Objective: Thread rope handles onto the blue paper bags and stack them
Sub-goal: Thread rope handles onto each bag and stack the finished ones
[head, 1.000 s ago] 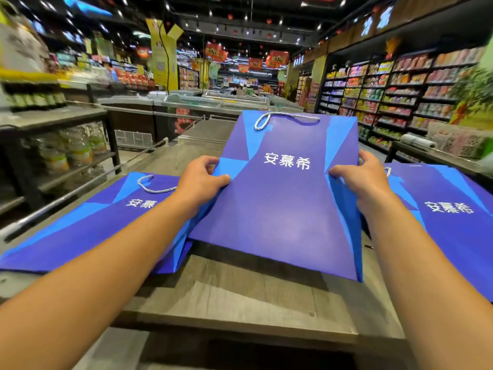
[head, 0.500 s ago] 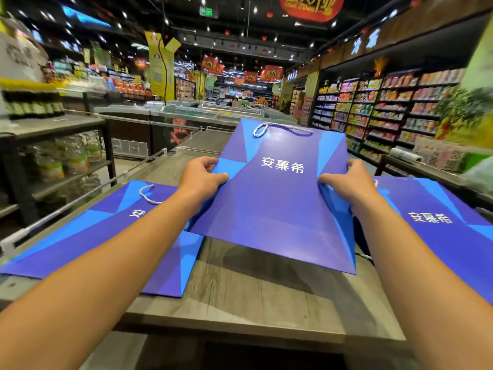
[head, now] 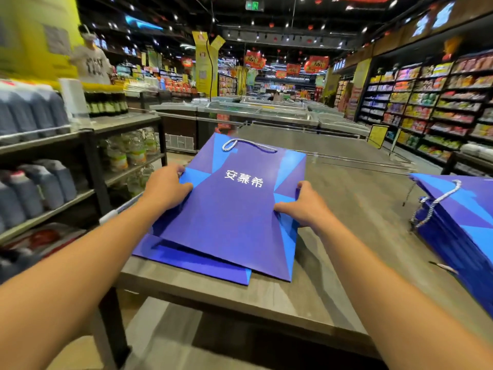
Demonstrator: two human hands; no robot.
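A flat blue paper bag with white characters and a white rope handle at its far end lies over another blue bag near the left edge of the grey wooden table. My left hand grips the top bag's left edge. On the opposite edge, my right hand holds it the same way. A thick stack of blue bags with rope handles sits at the table's right side.
Shelves with dark jugs and jars stand close on the left. A person in a white shirt stands behind them. Chest freezers lie beyond the table, and stocked shelves line the right aisle.
Both hands have carried the held bag leftward and set it over the bag on the left. The view has swung left, so the right-hand stack now sits at the frame's edge.
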